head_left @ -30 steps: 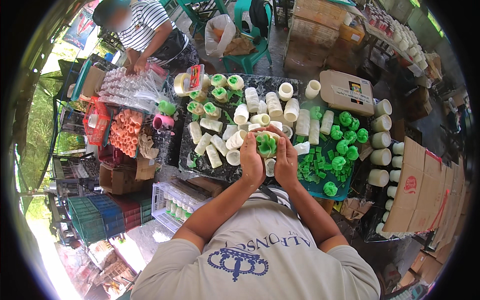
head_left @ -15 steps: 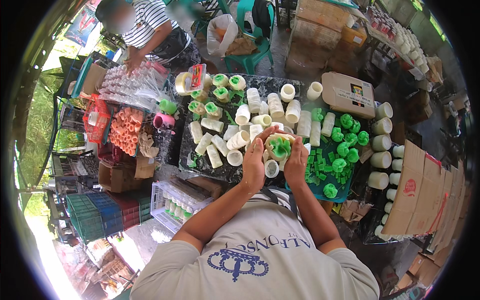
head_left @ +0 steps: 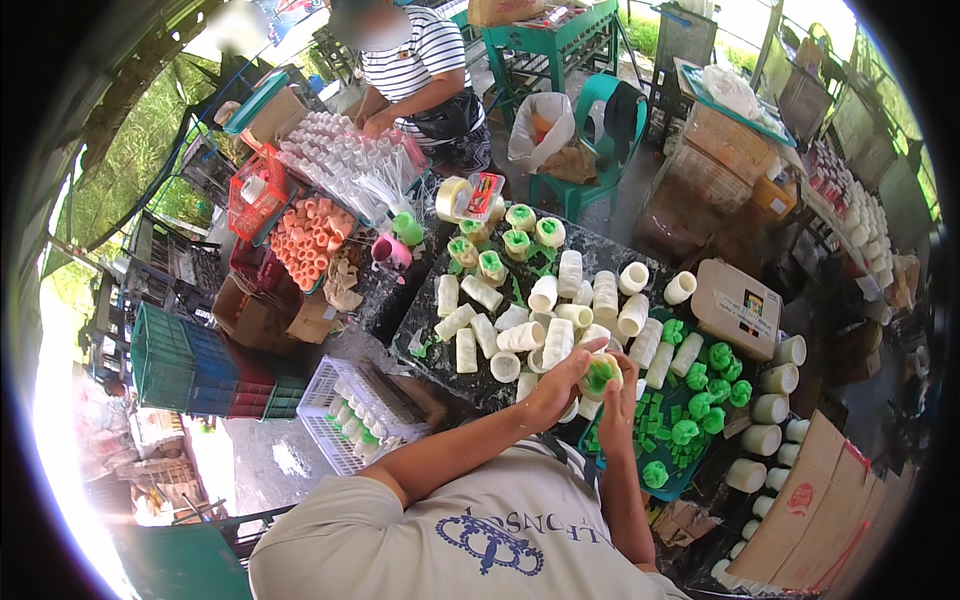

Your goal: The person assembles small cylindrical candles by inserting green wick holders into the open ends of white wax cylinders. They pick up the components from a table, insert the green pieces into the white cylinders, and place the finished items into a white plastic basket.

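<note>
Above the near edge of the black-topped table, I hold a cream, waxy-looking cylinder with a crumpled green filling point(head_left: 601, 374) between both hands. My left hand point(head_left: 558, 388) wraps round its left side, and my right hand point(head_left: 620, 408) closes on its right side. The green top faces up toward me; its lower part is hidden by my fingers. Just beyond my hands lie several hollow cream cylinders point(head_left: 558, 342), some on their sides and some upright. Right of my right hand, a green tray point(head_left: 590, 440) carries crumpled green pieces point(head_left: 685, 432) and small flat green pieces point(head_left: 655, 415).
Filled cream cylinders point(head_left: 491, 265) and a tape roll point(head_left: 452, 198) sit at the table's far end. A cardboard box point(head_left: 738, 305) and cream cylinders point(head_left: 745, 475) stand right. A white crate point(head_left: 325, 400) lies left. Another person point(head_left: 425, 75) works beyond orange pieces point(head_left: 310, 240).
My view has turned, so the table appears lower and farther right. My hands still hold the filled cylinder, which now shows tilted, and my right fingers have shifted round its near side.
</note>
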Demonstrator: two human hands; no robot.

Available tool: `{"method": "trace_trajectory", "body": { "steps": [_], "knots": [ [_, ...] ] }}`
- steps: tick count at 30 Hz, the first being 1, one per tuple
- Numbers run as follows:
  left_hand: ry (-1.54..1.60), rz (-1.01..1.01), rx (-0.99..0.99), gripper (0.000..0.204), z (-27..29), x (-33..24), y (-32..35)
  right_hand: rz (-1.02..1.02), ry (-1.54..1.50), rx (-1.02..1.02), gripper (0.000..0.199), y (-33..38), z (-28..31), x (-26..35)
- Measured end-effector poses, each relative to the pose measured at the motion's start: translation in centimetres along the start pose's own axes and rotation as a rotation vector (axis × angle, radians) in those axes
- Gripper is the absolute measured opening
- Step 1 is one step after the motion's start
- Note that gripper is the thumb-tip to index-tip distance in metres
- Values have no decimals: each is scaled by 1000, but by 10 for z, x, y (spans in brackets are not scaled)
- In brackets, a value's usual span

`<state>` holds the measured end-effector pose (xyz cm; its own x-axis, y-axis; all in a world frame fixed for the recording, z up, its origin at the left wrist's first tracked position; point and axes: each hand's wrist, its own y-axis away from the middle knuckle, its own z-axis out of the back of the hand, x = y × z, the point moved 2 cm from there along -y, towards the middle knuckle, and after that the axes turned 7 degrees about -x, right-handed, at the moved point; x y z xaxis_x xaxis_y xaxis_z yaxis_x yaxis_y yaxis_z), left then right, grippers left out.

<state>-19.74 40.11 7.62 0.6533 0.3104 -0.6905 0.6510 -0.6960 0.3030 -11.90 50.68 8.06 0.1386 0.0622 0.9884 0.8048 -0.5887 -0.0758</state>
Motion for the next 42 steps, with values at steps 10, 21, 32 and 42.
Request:
{"method": "trace_trajectory", "body": {
  "steps": [10,21,32,42],
  "knots": [
    [-70,-6,-250,47,12,6,-6,-23,4,90,60,-10,-8,3],
    [-655,-543,-364,44,36,41,-13,-181,16,96,61,-10,-1,-32],
    [-109,-184,-309,35,29,20,-14,-12,211,55,46,0,-8,-25],
    [71,-9,-443,38,44,23,-13,97,332,109,38,10,-12,-47]
  ]
}}
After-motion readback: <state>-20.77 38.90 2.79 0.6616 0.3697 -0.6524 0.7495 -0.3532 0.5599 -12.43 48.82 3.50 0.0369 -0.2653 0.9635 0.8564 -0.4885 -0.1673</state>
